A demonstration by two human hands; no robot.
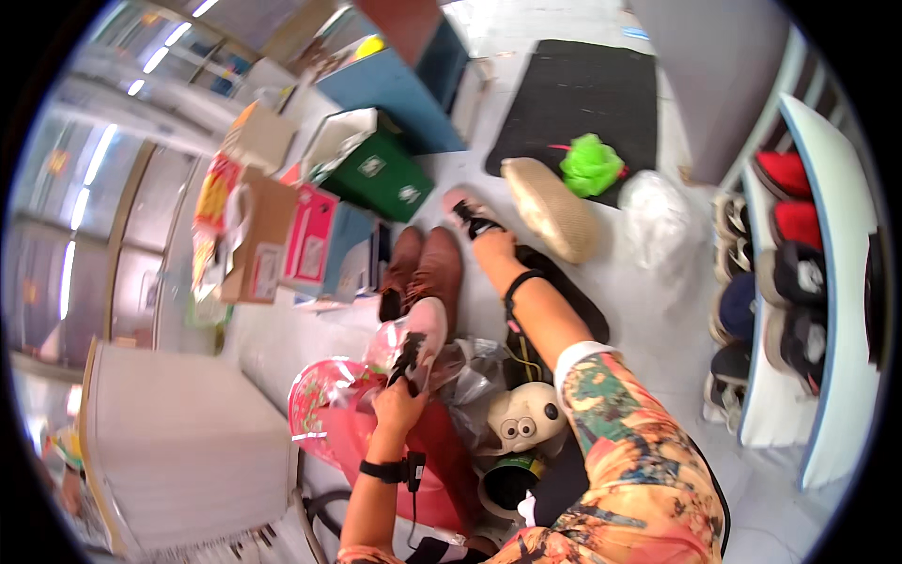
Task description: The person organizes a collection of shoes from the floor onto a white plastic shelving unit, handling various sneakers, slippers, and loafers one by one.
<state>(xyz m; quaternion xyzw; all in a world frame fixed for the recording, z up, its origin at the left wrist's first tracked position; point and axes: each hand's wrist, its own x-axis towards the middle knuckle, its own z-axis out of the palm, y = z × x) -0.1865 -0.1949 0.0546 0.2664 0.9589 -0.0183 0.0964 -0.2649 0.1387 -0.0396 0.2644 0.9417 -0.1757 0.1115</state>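
My left hand (pixel 399 406) is closed round the heel end of a pink sneaker (pixel 427 329) with black laces, its toe pointing away from me. A matching pink sneaker (pixel 460 199) is gripped farther off by my right hand (pixel 493 248), at the end of my outstretched arm. Between them stands a pair of brown lace-up boots (pixel 435 268). Below the left sneaker lie a red bag (pixel 432 461) and crumpled transparent plastic (pixel 479 376). A cream plush dog head (pixel 524 415) rests beside the bag, near my right forearm.
To the right stands a shoe rack (pixel 780 414) holding several shoes and caps. A beige woven cushion-like object (pixel 554 211), a green plastic bag (pixel 592 162) and a white plastic bag (pixel 653 221) lie ahead. At left are a green bin (pixel 381 174), cardboard boxes (pixel 263 221) and a white fabric-covered box (pixel 193 442).
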